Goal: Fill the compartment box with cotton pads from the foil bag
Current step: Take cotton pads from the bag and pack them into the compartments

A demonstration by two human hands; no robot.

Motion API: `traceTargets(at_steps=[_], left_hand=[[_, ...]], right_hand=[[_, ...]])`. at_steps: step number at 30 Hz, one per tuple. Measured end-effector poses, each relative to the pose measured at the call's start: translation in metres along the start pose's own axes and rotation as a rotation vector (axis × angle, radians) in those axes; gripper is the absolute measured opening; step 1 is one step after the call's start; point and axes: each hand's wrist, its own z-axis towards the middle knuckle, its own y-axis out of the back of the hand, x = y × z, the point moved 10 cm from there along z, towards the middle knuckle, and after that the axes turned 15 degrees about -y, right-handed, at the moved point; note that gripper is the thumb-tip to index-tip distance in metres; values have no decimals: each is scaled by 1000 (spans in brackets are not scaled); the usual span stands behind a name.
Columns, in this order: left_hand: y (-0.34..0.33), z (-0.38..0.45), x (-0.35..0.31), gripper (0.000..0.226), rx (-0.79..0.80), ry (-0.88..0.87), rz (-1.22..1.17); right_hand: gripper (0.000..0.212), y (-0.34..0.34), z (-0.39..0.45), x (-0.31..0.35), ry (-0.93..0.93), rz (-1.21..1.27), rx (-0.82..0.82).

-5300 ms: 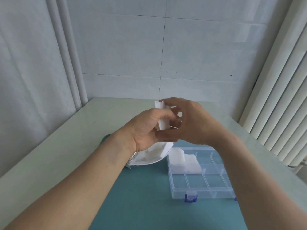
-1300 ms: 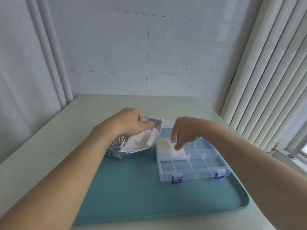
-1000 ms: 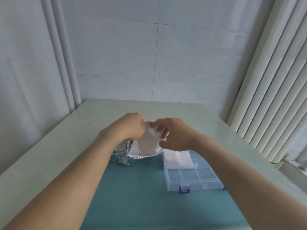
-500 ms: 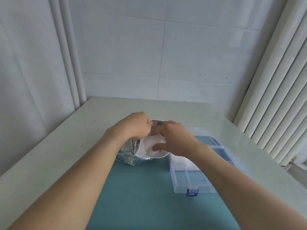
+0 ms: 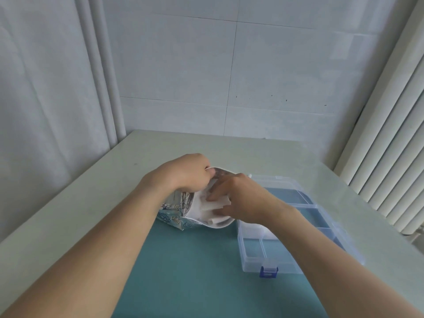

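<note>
The foil bag (image 5: 176, 212) lies on the far left of the teal tray (image 5: 195, 271), its mouth facing right. My left hand (image 5: 185, 173) grips the bag's upper rim and holds the mouth wide. My right hand (image 5: 238, 198) reaches into the mouth and pinches a small stack of white cotton pads (image 5: 218, 204) at the opening. The clear compartment box (image 5: 259, 258) with a blue latch stands to the right, lid open toward the back. White pads (image 5: 252, 228) fill its near-left compartment. My right forearm hides part of the box.
The tray sits on a pale table (image 5: 75, 214) set in a corner. A white tiled wall stands behind, a curtain (image 5: 46, 88) hangs at the left, and vertical blinds (image 5: 390, 134) run along the right.
My right hand left the box, moved left to the bag and went into its mouth, where it now holds pads. My left hand kept hold of the bag's rim.
</note>
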Motion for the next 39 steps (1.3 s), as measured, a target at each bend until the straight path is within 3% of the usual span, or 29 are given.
traceTargets(at_steps=[3, 6, 12, 21, 25, 28, 30, 34, 39], left_hand=[[-1, 0, 1, 34, -19, 8, 12], [-3, -1, 0, 36, -21, 21, 23], [-2, -2, -2, 35, -20, 34, 71], [1, -6, -6, 26, -49, 6, 77], [7, -11, -24, 55, -92, -96, 34], [12, -11, -39, 69, -161, -215, -57], [16, -11, -46, 59, -229, -254, -112], [30, -12, -48, 18, -438, -276, -179], [44, -18, -41, 9, -622, -281, -241]], right_hand=[[32, 6, 2, -5, -32, 51, -27], [27, 6, -1, -5, -54, 55, -11], [10, 39, -8, -5, -91, 151, -140], [12, 78, -15, -26, -176, 143, -223], [3, 84, -17, -41, -203, 213, -191], [9, 83, -18, -47, -229, 269, -138], [11, 81, -19, -47, -240, 303, -110], [19, 85, -19, -49, -261, 325, -152], [30, 94, -22, -50, -280, 406, -231]])
